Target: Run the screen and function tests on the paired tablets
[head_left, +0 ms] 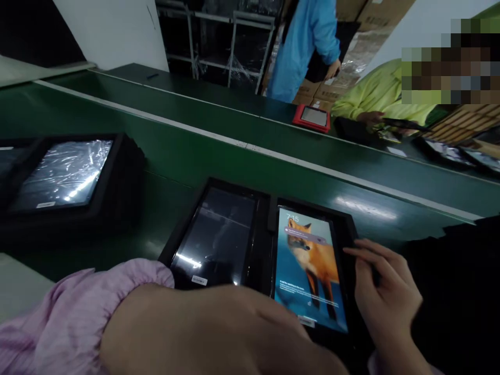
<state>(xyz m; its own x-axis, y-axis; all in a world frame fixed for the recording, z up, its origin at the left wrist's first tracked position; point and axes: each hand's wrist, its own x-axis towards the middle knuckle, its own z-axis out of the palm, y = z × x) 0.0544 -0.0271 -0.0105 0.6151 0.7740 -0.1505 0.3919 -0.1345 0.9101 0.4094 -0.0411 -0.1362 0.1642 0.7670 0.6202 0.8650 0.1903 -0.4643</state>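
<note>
A black foam tray (265, 245) lies in front of me with two tablets in its recesses. The right tablet (307, 265) is lit with a lock screen showing a fox and the time 7:15. The left tablet (219, 229) has a dark, glossy screen and a small white label at its lower edge. My left hand (230, 333) reaches across the bottom foreground, close to the camera, over the tray's near edge; its fingers are hidden. My right hand (385, 286) is at the tray's right edge, fingers stretched out beside the lit tablet, holding nothing.
At left, a stack of black foam trays (128, 177) carries a film-wrapped tablet (66, 172). Black material (457, 281) stands at right. Across the green bench (175, 135) are a red-cased tablet (311, 117), a person in blue (300, 47) and a person in yellow-green (375, 94).
</note>
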